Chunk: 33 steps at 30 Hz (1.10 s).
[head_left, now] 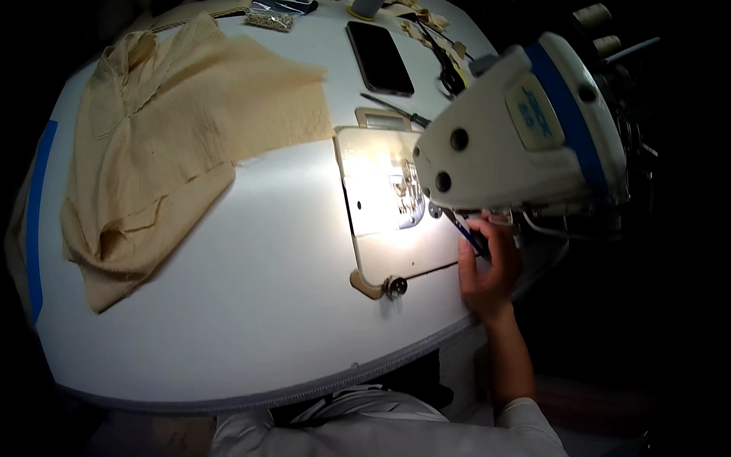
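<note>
My right hand (493, 263) is beside the white sewing machine (510, 137), below its head. Its fingers are closed round a slim tool with a blue and dark handle (466, 230), whose tip points up and left toward the lit needle area. I cannot make out the tool's exact kind. The metal bed plate (388, 255) lies just left of this hand, with a small round metal knob (395, 286) at its front corner. My left hand is out of view.
Beige fabric (167, 145) lies crumpled across the table's left side. Toward the back are a dark phone (379, 57), a screwdriver (396, 110), black-handled scissors (449, 75) and a small clear bag (269, 21). Blue tape (39, 221) runs along the left edge.
</note>
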{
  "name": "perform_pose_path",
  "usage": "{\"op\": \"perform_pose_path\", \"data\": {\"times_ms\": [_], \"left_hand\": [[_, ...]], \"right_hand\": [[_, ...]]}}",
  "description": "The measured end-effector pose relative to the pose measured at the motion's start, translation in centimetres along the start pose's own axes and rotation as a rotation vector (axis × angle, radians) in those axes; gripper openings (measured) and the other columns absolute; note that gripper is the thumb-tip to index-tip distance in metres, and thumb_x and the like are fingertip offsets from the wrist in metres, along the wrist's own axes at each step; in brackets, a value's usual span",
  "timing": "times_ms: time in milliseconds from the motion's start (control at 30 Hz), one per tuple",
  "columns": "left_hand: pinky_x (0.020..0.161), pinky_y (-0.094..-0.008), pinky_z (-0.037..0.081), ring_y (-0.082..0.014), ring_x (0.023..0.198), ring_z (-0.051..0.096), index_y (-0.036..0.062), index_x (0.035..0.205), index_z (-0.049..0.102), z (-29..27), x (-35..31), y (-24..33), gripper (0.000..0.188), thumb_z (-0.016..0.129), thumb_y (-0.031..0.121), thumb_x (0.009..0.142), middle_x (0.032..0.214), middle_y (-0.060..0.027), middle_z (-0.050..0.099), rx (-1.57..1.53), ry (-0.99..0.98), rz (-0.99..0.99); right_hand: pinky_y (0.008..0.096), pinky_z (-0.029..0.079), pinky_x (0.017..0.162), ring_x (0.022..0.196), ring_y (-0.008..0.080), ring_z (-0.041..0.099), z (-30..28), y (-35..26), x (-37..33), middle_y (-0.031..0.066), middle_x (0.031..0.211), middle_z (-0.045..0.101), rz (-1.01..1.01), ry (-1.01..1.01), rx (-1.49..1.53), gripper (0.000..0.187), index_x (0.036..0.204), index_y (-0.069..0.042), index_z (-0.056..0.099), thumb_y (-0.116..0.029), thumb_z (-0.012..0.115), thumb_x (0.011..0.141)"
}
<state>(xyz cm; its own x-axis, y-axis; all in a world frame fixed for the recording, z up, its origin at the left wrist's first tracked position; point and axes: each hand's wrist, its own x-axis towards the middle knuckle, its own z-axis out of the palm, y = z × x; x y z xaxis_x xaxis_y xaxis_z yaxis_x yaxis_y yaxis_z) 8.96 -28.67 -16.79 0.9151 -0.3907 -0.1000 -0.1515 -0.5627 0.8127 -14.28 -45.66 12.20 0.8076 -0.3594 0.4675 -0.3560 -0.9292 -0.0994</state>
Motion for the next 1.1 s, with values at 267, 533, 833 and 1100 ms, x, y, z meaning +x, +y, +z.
{"op": "perform_pose_path", "data": {"times_ms": [267,533,833,1100], "left_hand": [[0.096,-0.0428,0.052,-0.0341,0.114,0.059,-0.0051,0.127,0.053,-9.5,-19.9,2.0,0.036,0.058,0.013,0.096,0.124,-0.0246,0.057,-1.209,-0.205,-0.748],[0.059,-0.0353,0.061,-0.0277,0.072,0.071,-0.0112,0.111,0.063,-17.8,-29.3,13.7,0.025,0.055,0.010,0.100,0.089,-0.0234,0.069,-1.095,-0.320,-0.041],[0.058,-0.0247,0.053,-0.0130,0.068,0.063,-0.0071,0.111,0.068,-16.1,-25.9,17.6,0.019,0.064,0.000,0.094,0.087,-0.0093,0.068,-0.371,0.194,0.917],[0.069,-0.0281,0.054,-0.0158,0.084,0.065,-0.0056,0.123,0.062,-16.8,-22.7,20.2,0.031,0.064,0.007,0.095,0.102,-0.0106,0.067,-1.104,-0.411,0.260]], "right_hand": [[0.0320,0.052,0.076,0.085,0.0236,0.064,0.3,2.0,-1.3,0.0112,0.103,0.067,-0.260,0.320,0.172,0.029,0.112,-0.003,0.065,0.002,0.067,0.084],[0.0237,0.046,0.054,0.059,0.0115,0.058,-3.3,-10.6,-11.2,0.0079,0.074,0.061,-0.106,-0.302,1.136,0.026,0.105,0.006,0.067,-0.004,0.073,0.082],[0.0227,0.051,0.063,0.073,0.0090,0.062,-5.4,-12.0,-10.0,0.0056,0.087,0.065,0.299,-0.437,1.611,0.024,0.112,0.004,0.067,-0.004,0.070,0.090],[0.0272,0.050,0.060,0.068,0.0170,0.060,-2.9,-10.2,-6.7,0.0093,0.084,0.060,-0.165,0.079,1.076,0.029,0.107,0.000,0.068,0.007,0.070,0.079]]}}
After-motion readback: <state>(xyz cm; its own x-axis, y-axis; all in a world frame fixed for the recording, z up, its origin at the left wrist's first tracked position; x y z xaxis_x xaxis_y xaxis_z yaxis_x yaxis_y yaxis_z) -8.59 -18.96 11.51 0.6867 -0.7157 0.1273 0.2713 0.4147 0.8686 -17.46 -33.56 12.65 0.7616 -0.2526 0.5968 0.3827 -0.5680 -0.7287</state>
